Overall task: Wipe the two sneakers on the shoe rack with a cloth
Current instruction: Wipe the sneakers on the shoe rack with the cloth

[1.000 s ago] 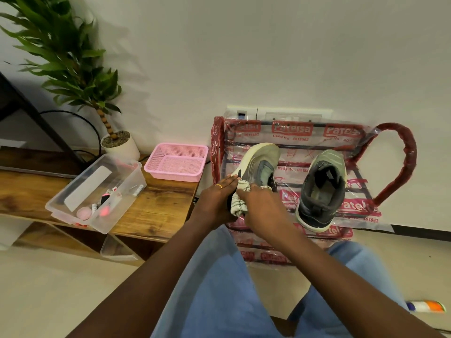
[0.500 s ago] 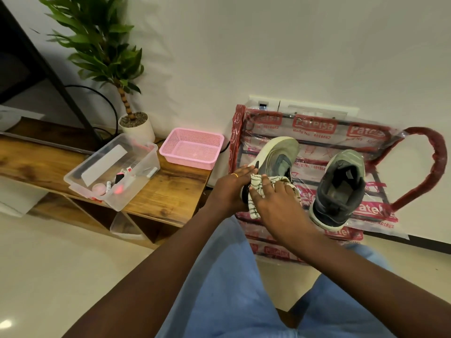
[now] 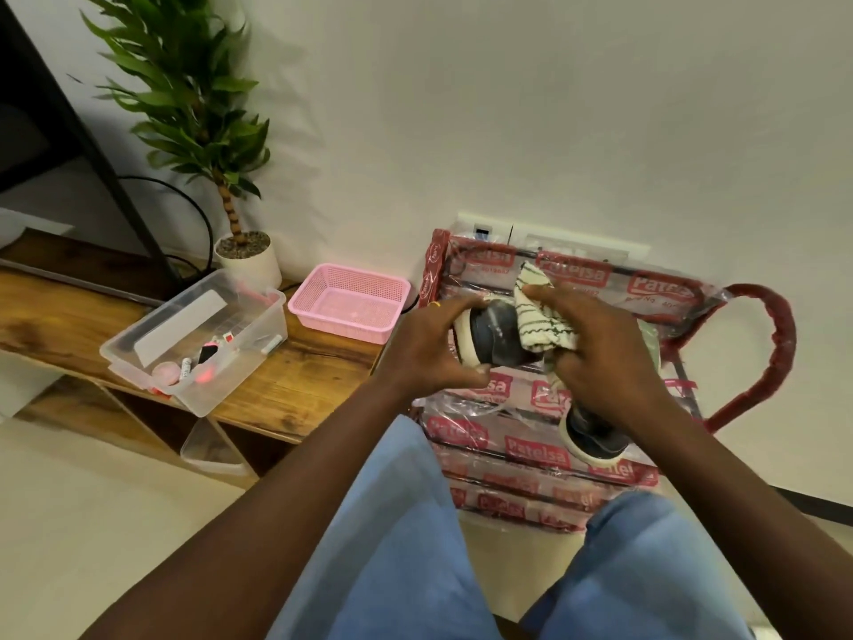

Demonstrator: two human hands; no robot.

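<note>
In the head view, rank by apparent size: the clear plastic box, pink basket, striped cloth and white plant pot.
1. clear plastic box
2. pink basket
3. striped cloth and white plant pot: these look about alike, and the right hand hides part of the cloth, so I leave them unranked.

Your shoe rack (image 3: 507,448) stands on the pale floor (image 3: 83,524). It is wrapped in clear plastic with red labels. One dark sneaker (image 3: 595,438) lies on a shelf of it, on your right, partly hidden. Just left of the rack is a low wooden bench (image 3: 314,376). On its top sit a clear plastic box (image 3: 240,376) with small things inside, a pink basket (image 3: 341,323) beside it, and a white plant pot (image 3: 251,270) behind them. Another clear tub (image 3: 212,450) sits on the shelf under the bench.
</note>
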